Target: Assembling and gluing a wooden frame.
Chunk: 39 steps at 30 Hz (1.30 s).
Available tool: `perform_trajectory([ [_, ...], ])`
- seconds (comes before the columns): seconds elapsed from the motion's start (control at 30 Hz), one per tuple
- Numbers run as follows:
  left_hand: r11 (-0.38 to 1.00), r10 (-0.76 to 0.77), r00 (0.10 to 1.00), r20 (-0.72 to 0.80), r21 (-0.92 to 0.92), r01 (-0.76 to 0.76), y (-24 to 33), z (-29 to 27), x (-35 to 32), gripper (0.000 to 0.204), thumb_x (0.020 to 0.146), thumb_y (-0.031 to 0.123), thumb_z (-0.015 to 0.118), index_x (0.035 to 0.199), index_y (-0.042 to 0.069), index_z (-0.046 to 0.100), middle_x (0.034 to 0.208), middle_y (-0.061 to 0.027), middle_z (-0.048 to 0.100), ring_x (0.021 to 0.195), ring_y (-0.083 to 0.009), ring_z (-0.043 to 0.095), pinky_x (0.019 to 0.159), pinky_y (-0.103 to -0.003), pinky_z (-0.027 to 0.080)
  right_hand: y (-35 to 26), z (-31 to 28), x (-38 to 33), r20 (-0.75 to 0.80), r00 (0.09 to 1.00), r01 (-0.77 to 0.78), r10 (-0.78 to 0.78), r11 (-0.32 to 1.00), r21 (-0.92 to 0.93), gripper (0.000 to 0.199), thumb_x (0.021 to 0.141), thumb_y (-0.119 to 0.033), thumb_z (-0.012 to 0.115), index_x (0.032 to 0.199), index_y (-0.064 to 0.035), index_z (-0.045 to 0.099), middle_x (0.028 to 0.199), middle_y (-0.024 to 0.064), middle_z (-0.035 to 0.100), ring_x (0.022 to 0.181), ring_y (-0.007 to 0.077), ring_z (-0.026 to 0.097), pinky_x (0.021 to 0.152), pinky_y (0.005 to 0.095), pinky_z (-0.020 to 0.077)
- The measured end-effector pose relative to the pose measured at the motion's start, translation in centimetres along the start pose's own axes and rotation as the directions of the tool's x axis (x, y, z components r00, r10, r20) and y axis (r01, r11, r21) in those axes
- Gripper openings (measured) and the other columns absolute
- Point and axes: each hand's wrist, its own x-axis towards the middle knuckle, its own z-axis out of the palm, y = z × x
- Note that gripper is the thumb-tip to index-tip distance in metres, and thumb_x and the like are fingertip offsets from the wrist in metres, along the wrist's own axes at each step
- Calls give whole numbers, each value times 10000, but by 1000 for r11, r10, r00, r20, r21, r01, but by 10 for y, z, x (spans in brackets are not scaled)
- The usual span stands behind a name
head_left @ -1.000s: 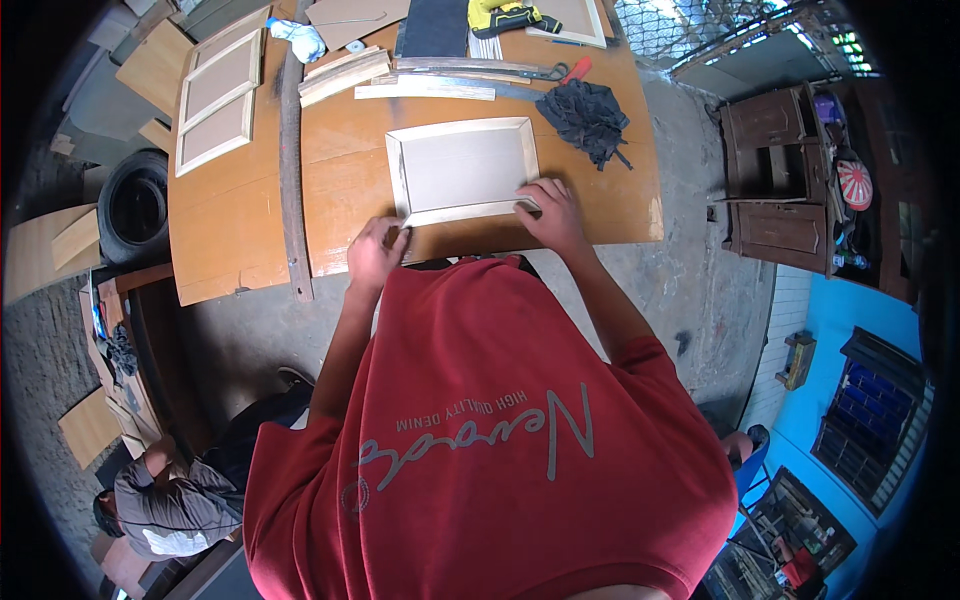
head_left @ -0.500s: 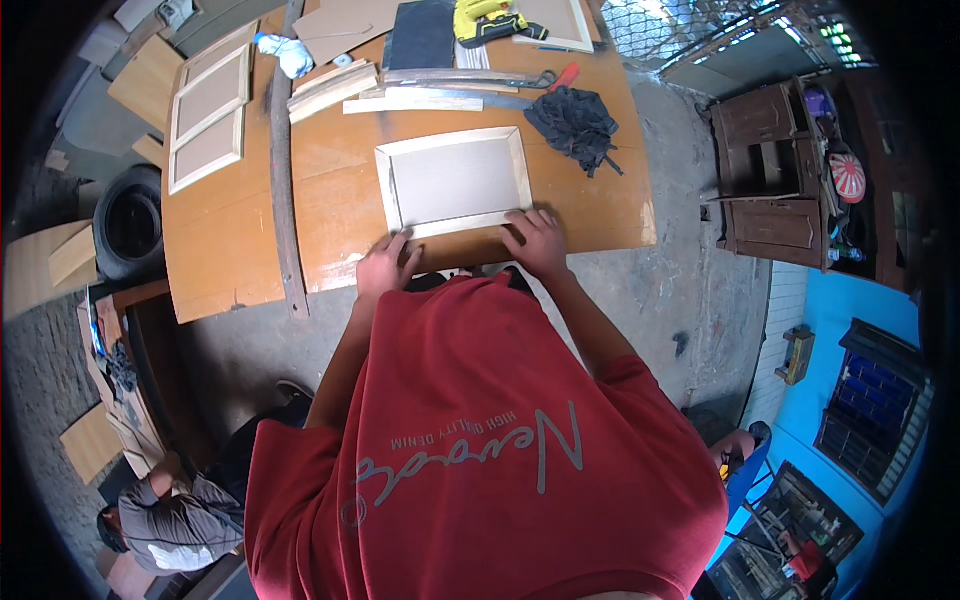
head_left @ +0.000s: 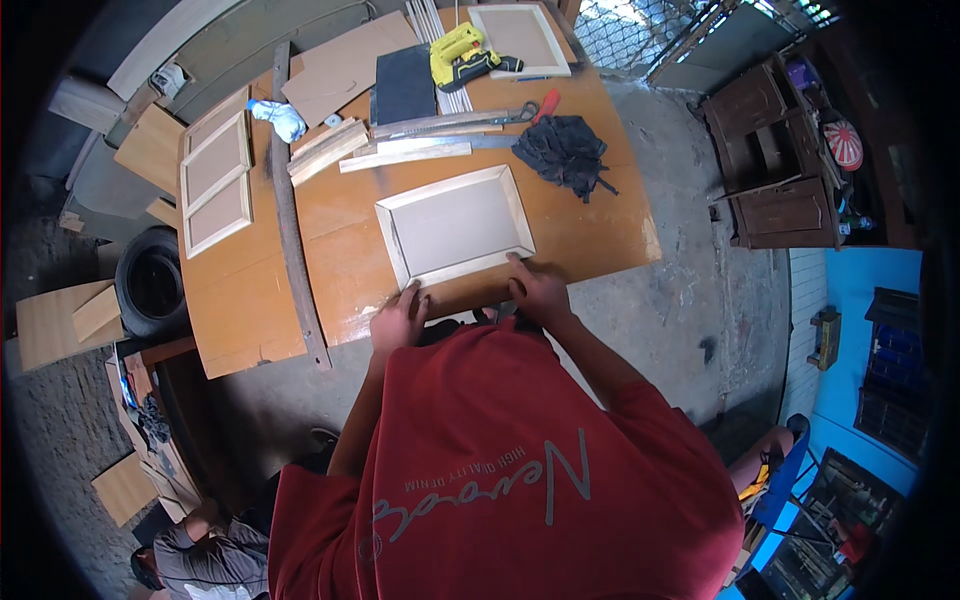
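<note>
A pale wooden frame (head_left: 459,272) with a light grey-beige panel inside lies flat near the front edge of the wooden table (head_left: 585,240). My left hand (head_left: 398,322) is at its near left corner, index finger touching the wood and thumb apart from it. At the near right corner, my right hand (head_left: 540,297) has its index finger stretched onto the rim, while its other fingers are partly hidden. Neither hand lifts the frame.
Behind the frame lie wood strips (head_left: 405,158), a handsaw (head_left: 490,142), black cloth (head_left: 563,155) and a yellow-black power tool (head_left: 463,58). A long wooden bar (head_left: 290,220) crosses the table at left, beside a panelled frame (head_left: 217,190). Another person (head_left: 205,555) sits at lower left.
The view has tilted and shifted, so the table sits lower in the picture. My right hand's fingers have drawn back from lying along the rim to one fingertip at the corner.
</note>
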Motion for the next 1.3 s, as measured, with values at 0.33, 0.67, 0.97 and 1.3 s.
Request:
perform_trajectory([
  [0.33,994,-90,996,-17,-66,89,14,-9,2,377,977,391,626,1293,188,662,1049,-183,743,910,-398,720,783,-490,584,8,6,16,-153,979,142,-132,988,58,362,921,-220,639,1255,-100,711,667,148,676,571,338,658,580,473,535],
  [0.67,971,-210,978,-17,-121,207,25,-3,-1,383,962,374,638,1268,146,669,1072,-191,735,931,-414,709,806,-493,577,1,-9,39,-65,995,80,-77,995,56,247,940,-259,642,845,-72,771,692,195,674,633,388,677,611,498,543],
  [0.97,958,-230,967,-112,-203,204,20,3,6,332,960,381,660,1177,135,709,986,-184,749,899,-395,719,787,-481,579,-6,-8,48,-50,998,29,-27,999,41,309,947,-304,629,758,-74,710,721,194,690,672,417,684,668,531,549],
  [1.3,774,-179,978,-106,-629,73,-11,4,14,231,977,273,702,1052,61,755,824,-95,729,711,-173,669,686,-316,540,-14,-1,32,-331,943,52,40,963,265,156,943,-227,680,939,-76,719,850,146,718,759,360,706,673,446,566],
])
